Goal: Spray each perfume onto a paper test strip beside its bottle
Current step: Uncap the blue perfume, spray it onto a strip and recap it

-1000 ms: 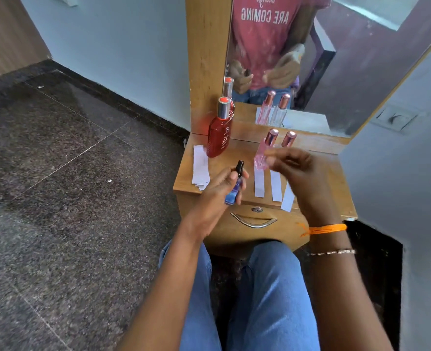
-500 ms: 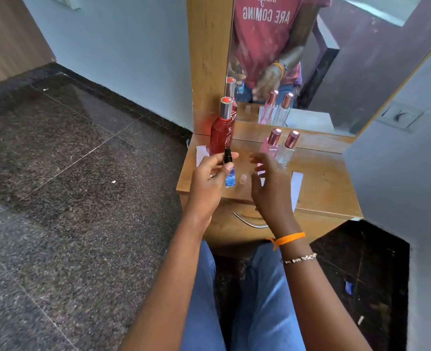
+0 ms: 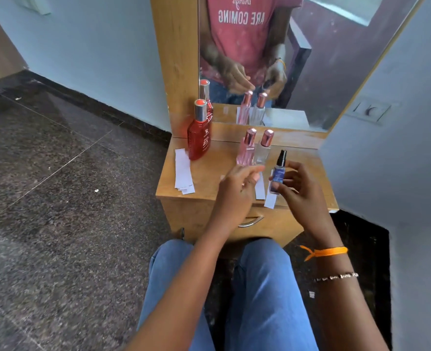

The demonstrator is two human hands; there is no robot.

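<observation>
My right hand (image 3: 300,191) grips a small blue perfume bottle (image 3: 278,175) with a black sprayer, upright above the right part of the wooden dresser top (image 3: 209,171). My left hand (image 3: 237,188) hovers just left of it, fingers loosely stretched, holding nothing I can see. A pink bottle (image 3: 246,150) and a clear bottle (image 3: 263,149), both with rose caps, stand behind my hands. A tall red bottle (image 3: 199,138) stands at the back left. Two paper test strips (image 3: 260,189) (image 3: 271,200) lie under my hands near the front edge, partly hidden.
A stack of spare paper strips (image 3: 183,172) lies beside the red bottle at the dresser's left edge. A mirror (image 3: 298,59) rises behind the bottles. The drawer handle (image 3: 251,221) is below the top, my knees in front of it. A wall stands close on the right.
The blue bottle has passed from my left hand to my right hand and moved right. My left hand has let go and opened.
</observation>
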